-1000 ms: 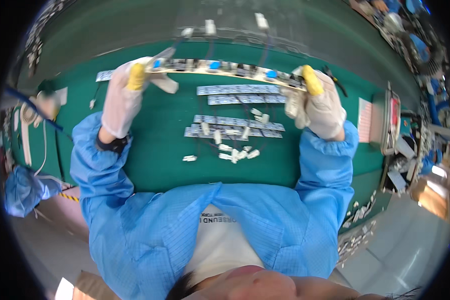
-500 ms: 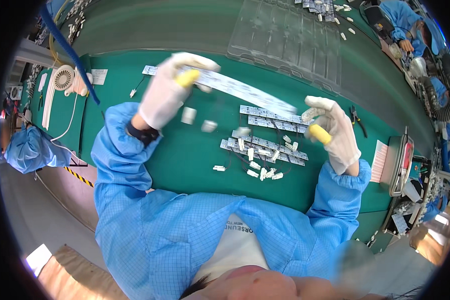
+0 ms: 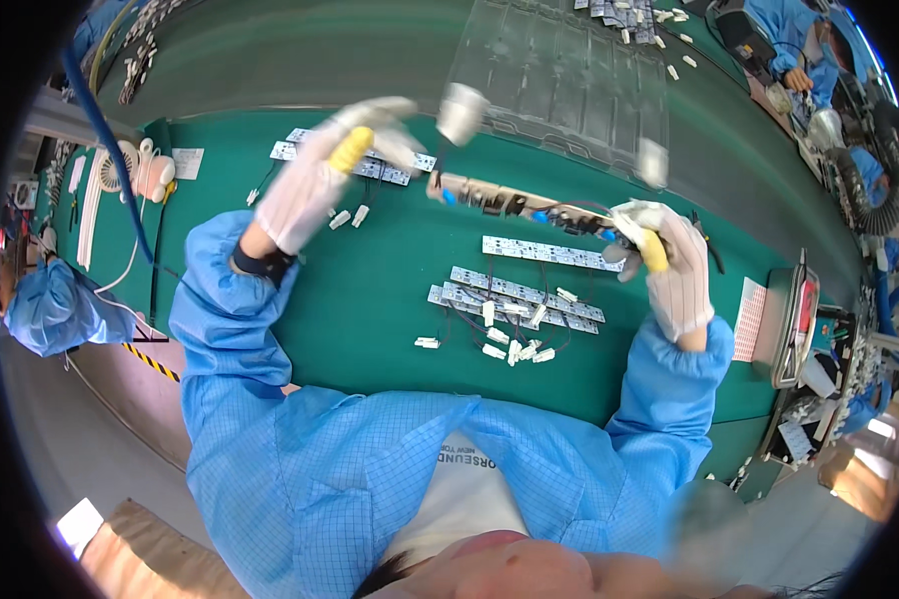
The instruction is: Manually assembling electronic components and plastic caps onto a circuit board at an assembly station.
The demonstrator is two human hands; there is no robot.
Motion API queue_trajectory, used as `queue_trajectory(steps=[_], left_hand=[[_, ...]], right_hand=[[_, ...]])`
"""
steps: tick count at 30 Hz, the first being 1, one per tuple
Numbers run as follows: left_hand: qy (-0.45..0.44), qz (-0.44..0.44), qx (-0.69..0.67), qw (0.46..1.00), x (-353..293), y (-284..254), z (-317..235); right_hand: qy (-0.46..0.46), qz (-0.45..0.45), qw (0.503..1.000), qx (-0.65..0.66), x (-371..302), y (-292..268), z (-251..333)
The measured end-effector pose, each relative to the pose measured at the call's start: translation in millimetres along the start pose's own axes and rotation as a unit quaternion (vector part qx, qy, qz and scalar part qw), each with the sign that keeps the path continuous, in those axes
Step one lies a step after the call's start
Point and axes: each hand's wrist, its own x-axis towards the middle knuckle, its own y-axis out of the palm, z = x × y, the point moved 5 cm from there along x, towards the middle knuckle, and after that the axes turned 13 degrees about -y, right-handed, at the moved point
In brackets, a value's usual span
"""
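Note:
My left hand point(image 3: 335, 165), in a white glove with a yellow finger cot, is over the left pair of white circuit board strips point(image 3: 295, 150). Its fingers are apart with nothing seen between them; motion blurs them slightly. My gloved right hand point(image 3: 669, 255) grips one end of a long circuit board strip point(image 3: 514, 203), raised and turned so its dark and blue components show. Blurred white connectors point(image 3: 461, 113) dangle or swing at its ends. Below it, a single strip point(image 3: 549, 253) and a stack of strips point(image 3: 519, 290) with wired white connectors lie on the green mat.
A clear plastic tray point(image 3: 559, 90) stands beyond the mat. Pliers point(image 3: 711, 245) lie right of my right hand, near a metal box point(image 3: 794, 329) and a printed sheet point(image 3: 751, 314). On the left are a small fan point(image 3: 120, 168) and a hanging blue hose point(image 3: 95, 115). Co-workers sit on both sides.
The strip my left hand held now lies at the left beside another. My right hand has lifted a strip from the middle pair, component side showing.

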Motion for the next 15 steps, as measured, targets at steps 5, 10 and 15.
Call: queue_trajectory(steps=[5, 10, 15], left_hand=[[-0.085, 0.228, -0.416, 0.876, -14, 76, -18], [-0.045, 0.084, -0.046, 0.994, -16, 58, -24], [-0.186, 0.073, -0.025, 0.979, -14, 52, -23]], right_hand=[[-0.233, -0.030, 0.951, -0.199, -3, 10, 45], [0.009, 0.038, 0.997, 0.069, -1, 11, 27], [0.137, 0.004, 0.980, 0.146, -10, 7, 7]])
